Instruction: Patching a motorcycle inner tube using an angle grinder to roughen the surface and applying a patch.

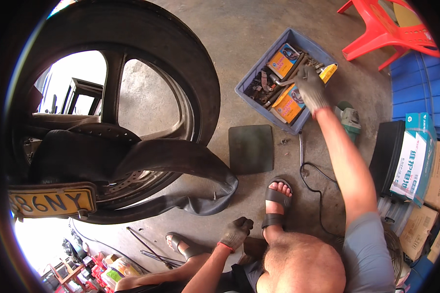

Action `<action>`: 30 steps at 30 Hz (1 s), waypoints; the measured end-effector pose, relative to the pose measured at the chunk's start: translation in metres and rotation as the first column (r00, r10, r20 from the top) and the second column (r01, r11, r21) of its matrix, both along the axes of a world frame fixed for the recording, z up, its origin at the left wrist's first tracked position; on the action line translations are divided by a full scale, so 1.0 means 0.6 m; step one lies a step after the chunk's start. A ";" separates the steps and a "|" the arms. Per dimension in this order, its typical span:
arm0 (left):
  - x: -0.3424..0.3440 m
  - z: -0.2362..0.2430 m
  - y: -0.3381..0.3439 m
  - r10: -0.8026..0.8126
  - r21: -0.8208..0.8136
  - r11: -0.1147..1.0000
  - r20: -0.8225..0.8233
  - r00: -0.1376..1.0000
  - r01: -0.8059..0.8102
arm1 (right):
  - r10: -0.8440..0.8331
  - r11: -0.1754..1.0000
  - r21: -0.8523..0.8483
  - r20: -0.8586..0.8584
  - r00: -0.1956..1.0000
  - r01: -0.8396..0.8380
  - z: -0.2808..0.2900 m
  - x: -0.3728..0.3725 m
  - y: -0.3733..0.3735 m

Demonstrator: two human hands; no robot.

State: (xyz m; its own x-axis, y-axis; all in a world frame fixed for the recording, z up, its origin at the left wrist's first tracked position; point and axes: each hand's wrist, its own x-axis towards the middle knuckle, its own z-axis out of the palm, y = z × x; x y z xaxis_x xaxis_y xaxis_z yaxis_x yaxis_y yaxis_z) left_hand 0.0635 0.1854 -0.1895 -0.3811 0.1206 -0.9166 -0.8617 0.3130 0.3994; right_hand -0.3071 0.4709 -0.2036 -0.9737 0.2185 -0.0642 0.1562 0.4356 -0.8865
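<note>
My right hand, in a grey work glove, reaches into a blue plastic bin. Its fingers curl down among the contents, beside a bent silver metal bar; what they grip is hidden. Orange-and-yellow patch boxes and loose metal parts lie around it. Low in the middle, my left hand, also gloved, is closed above the floor near my knee; anything inside it cannot be made out. A limp black inner tube hangs out from the wheel's tire on the left, its valve stem showing.
A yellow license plate juts out at lower left. A dark square mat lies before the bin. A green-grey power tool and black cord sit on the right. Beyond are a red plastic stool and stacked boxes.
</note>
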 end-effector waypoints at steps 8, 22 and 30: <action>0.018 -0.001 -0.019 -0.039 -0.040 0.999 -0.058 0.998 0.037 | 0.027 0.712 0.647 0.365 0.931 -0.274 -0.034 -0.203 -0.004; -0.005 0.005 -0.007 0.038 0.001 0.999 -0.052 0.998 -0.038 | 0.028 0.786 0.593 0.244 0.969 -0.173 -0.063 -0.226 0.061; -0.035 0.020 -0.005 0.129 0.065 0.990 -0.057 0.990 -0.125 | -0.077 0.967 -0.254 -0.188 0.979 0.027 0.028 -0.068 0.069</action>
